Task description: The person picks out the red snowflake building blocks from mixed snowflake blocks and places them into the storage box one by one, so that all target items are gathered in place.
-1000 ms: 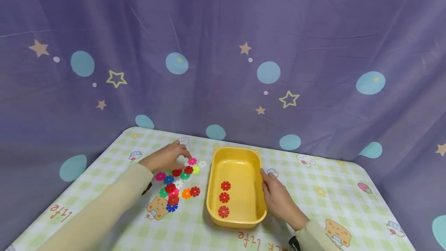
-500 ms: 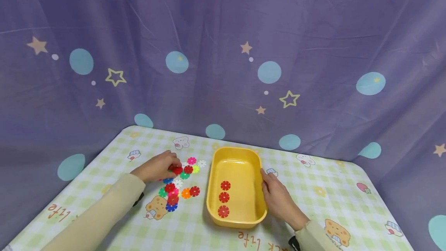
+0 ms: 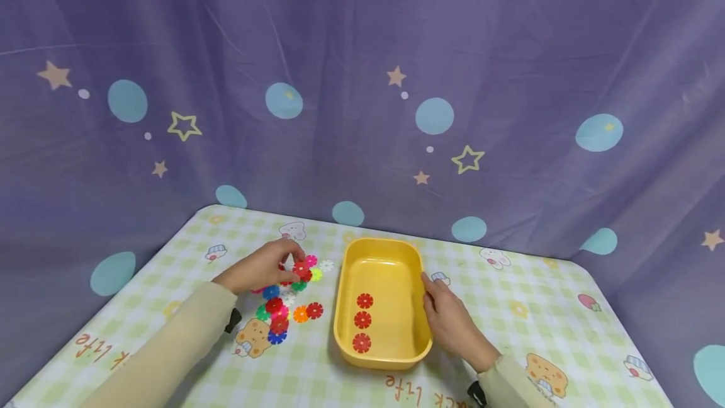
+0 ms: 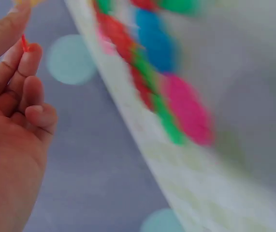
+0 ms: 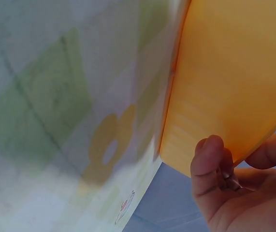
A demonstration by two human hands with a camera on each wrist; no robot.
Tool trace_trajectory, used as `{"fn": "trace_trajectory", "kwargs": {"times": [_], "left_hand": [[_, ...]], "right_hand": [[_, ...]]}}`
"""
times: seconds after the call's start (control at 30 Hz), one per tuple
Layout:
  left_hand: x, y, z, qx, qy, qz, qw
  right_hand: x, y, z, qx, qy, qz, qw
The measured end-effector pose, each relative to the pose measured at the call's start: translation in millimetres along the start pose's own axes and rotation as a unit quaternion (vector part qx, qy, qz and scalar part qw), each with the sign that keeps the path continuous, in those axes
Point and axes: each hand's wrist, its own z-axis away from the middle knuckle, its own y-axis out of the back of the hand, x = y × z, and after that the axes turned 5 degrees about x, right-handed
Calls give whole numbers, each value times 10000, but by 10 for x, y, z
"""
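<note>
My left hand (image 3: 262,267) pinches a red notched plastic disc (image 3: 301,268) between thumb and fingertips, just above a loose pile of similar discs. In the left wrist view only a thin red edge (image 4: 25,44) of it shows at the fingertips. A yellow tray (image 3: 396,294) stands to the right of the pile. Inside it, three red discs (image 3: 362,320) lie in a row along the left side. My right hand (image 3: 453,323) grips the tray's right rim, its thumb on top; the right wrist view shows fingers against the outer wall (image 5: 220,87).
The pile holds blue (image 3: 277,337), orange (image 3: 301,314), green, pink, white and yellow discs, with more red ones (image 3: 314,310). A green-checked cloth (image 3: 510,345) covers the table. Behind it hangs a purple curtain (image 3: 362,143) with stars and dots.
My left hand first reached over the far end of the pile, then drew back to a red disc. Now it has lifted that disc slightly rightward. The right hand and tray stay put.
</note>
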Motion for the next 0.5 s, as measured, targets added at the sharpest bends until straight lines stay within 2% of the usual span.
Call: {"fn": "trace_trajectory", "kwargs": {"times": [0.17, 0.3, 0.4, 0.5], "left_hand": [[354, 31, -127, -26, -898, -143, 9959], [622, -47, -278, -288, -1618, -340, 9858], [770, -144, -404, -494, -1966, -618, 9773], [864, -248, -539, -700, -2023, -996, 9717]], "right_hand": [[7, 9, -9, 70, 40, 21, 10000], [9, 4, -10, 112, 101, 45, 9999], [14, -2, -14, 117, 142, 68, 9998], [22, -7, -17, 101, 119, 65, 9999]]}}
